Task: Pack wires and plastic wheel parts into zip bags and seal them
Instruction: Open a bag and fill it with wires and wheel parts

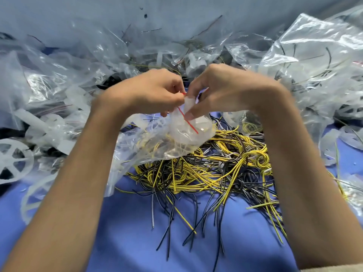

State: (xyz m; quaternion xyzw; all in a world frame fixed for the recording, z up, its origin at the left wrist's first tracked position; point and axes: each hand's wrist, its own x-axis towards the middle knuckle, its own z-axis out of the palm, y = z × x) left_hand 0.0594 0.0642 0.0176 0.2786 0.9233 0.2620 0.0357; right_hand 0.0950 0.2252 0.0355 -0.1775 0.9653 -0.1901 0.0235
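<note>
Slippage at the seal looks the main risk. Both hands hold a small zip bag [188, 130] by its mouth: the left hand [155, 93] and right hand [222, 89] each keep a tight pinching grip on the film at the red zip strip [189, 122]. A crumpled fold or a stray strand caught in that strip would likely leave it part open. What sits inside is too blurred to tell. Loose wires [216, 169] lie piled directly under the grip and could snag the bag's hanging end. A white wheel part [13, 160] lies far left of the grip. Beyond and to both sides, heaped bags [314, 55] crowd in; bare bench [127, 232] shows only nearer the person, probably the freest room.
</note>
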